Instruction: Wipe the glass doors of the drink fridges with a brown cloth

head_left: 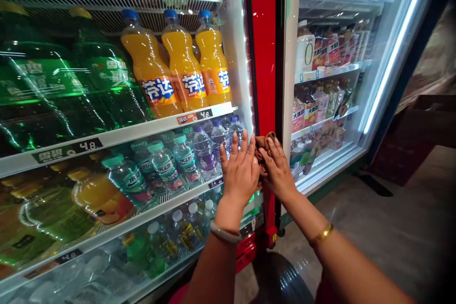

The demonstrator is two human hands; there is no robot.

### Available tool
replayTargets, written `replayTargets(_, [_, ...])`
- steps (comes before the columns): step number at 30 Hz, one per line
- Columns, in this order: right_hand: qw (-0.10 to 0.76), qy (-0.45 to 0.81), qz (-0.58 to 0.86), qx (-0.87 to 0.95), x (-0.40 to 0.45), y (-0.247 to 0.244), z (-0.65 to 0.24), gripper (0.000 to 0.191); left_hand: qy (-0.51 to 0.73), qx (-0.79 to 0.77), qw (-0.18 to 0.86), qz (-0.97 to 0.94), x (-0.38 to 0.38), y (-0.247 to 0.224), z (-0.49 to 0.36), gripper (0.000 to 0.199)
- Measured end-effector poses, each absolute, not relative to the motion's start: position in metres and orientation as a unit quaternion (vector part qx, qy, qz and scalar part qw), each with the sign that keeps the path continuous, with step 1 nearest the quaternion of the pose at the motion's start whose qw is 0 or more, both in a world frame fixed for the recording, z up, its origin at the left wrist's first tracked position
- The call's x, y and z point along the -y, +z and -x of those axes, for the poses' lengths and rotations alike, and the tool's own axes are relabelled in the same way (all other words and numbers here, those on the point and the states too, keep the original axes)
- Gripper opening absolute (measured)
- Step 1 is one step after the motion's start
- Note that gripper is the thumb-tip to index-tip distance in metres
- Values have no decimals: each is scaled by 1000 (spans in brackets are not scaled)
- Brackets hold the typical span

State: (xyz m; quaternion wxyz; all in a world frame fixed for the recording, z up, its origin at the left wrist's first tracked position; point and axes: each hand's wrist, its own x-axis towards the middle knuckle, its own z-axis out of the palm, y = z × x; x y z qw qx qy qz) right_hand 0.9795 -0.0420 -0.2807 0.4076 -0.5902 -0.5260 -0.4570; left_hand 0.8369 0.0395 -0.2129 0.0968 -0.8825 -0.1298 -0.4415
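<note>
My left hand [239,167] lies flat with its fingers spread against the glass door edge of the left drinks fridge. A bracelet sits on that wrist. Close beside it, my right hand [277,167] presses a crumpled brown cloth [261,142] to the red door frame [264,57]. Its fingers bend over the cloth, and part of the cloth is hidden under them. A gold-coloured bangle [322,235] is on the right wrist. Behind the glass, near my left fingertips, stand small purple-capped bottles [218,135].
Orange soda bottles [190,69] and large green bottles [107,71] line the left fridge's shelves, with teal-capped bottles [166,164] below. A second lit fridge [291,33] stands at the right, holding drinks. Grey floor [342,199] and a dark red box [395,161] lie beyond.
</note>
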Motion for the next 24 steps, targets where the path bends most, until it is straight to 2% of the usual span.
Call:
replayTargets(6, [462, -452, 552, 527, 40, -227, -979, 60, -454, 144, 135, 869, -36, -219, -847, 61])
replayTargets(12, [483, -427, 623, 444, 46, -259, -958, 33, -414, 149, 125, 889, -30, -225, -844, 55])
replayTargets(17, [488, -385, 644, 446, 56, -265, -961, 24, -367, 142, 80, 916, -28, -241, -821, 54])
replayTargets(21, [508, -365, 646, 437, 57, -247, -966, 27, -390, 158, 74, 904, -30, -260, -815, 63])
replayTargets(24, [509, -368, 637, 447, 52, -243, -967, 53, -425, 182, 92, 882, -34, -266, -816, 68])
